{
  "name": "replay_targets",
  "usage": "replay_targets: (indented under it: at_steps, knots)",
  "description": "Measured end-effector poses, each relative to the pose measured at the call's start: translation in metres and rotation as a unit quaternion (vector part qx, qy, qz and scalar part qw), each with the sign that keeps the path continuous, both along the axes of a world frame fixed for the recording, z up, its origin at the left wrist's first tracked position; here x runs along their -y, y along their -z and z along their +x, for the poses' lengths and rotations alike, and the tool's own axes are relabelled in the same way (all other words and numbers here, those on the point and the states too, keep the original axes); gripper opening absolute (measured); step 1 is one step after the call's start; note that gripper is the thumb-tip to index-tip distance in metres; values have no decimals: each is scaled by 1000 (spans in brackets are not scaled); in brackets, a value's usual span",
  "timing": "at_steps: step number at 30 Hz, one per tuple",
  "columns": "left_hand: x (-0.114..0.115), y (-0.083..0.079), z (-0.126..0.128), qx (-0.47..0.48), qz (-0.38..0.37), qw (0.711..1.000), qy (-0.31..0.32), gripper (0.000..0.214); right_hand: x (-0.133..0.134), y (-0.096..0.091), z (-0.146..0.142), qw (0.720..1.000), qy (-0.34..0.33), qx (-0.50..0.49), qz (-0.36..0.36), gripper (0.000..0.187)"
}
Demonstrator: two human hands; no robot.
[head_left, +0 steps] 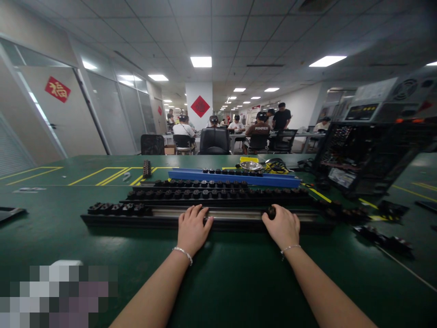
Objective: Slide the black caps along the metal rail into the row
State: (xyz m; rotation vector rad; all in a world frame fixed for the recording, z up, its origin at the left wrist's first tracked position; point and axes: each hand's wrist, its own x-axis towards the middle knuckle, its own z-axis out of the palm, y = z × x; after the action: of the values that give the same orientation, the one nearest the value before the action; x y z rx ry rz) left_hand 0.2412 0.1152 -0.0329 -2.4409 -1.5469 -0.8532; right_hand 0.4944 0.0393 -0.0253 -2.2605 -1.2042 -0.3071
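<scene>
A long black rail (239, 224) with a pale metal channel lies across the bench before me. Small black round parts (116, 208) sit in a row at its left end. My left hand (194, 228) is closed over the rail near its middle, fingers across the channel and thumb at the near side; a dark bit shows by the thumb, its kind unclear. Farther right, my right hand (282, 225) has its thumb and fingers closed around a small black round part (271, 212) at the channel. My fingers partly hide what lies beneath them.
Behind the rail lie other black rails with round parts (218, 194) and a blue rail (235, 176). A metal dish (251, 166) stands behind them. At the right are an open computer case (355, 159) and loose black strips (384, 240). People sit at far tables.
</scene>
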Motion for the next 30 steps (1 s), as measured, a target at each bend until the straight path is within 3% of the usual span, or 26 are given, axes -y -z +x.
replay_targets:
  at_steps: [30]
  knots:
    - [1,-1,0,-1,-6,1000,-2,39,3,-3,7,1000,5,-8,-16,45]
